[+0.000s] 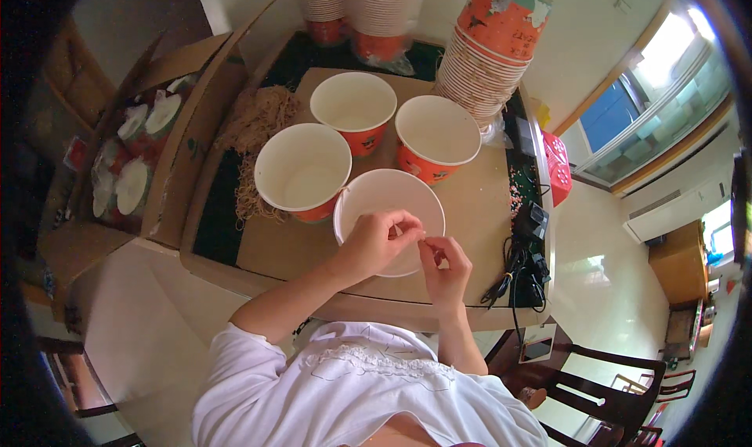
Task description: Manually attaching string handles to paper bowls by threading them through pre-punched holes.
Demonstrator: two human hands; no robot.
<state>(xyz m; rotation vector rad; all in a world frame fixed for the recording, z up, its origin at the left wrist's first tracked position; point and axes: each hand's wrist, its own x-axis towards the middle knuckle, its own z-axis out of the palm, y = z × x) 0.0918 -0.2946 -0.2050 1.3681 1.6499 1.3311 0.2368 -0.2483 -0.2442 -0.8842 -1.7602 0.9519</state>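
White shirt (360,392) of the wearer filled the lower edge, closest to the lens, both forearms reaching forward from it. Left hand (376,247) curled, thumb and fingertips pinched together; right hand (448,275) likewise pinched, its fingertips meeting the left's or very nearly so — whatever lay between them was too small to tell. Both hands were raised at the near bucket (399,196), which stood upright by the front edge of the desk (215,231), its white inside partly hidden by the left hand. Behind it, three more upright buckets, white within and orange-red outside: left bucket (304,165), back bucket (353,102), right bucket (439,130). All four stood on a brown cardboard sheet (474,220) over the dark green desktop. Loose heap of tan strands (266,114) lay left of the buckets, some trailing toward the front. Tall stack of nested buckets (489,51), upside down, rose at the back right; paler bucket stacks (384,8) stood at the far edge. Along the right side: scattered pink bits (515,192), then black cables (517,267). Left of the desk, an open cardboard box (188,153) held round, white-faced items (133,187) — clear wrapping on some. Dark wooden chair (603,400) stood at lower right.
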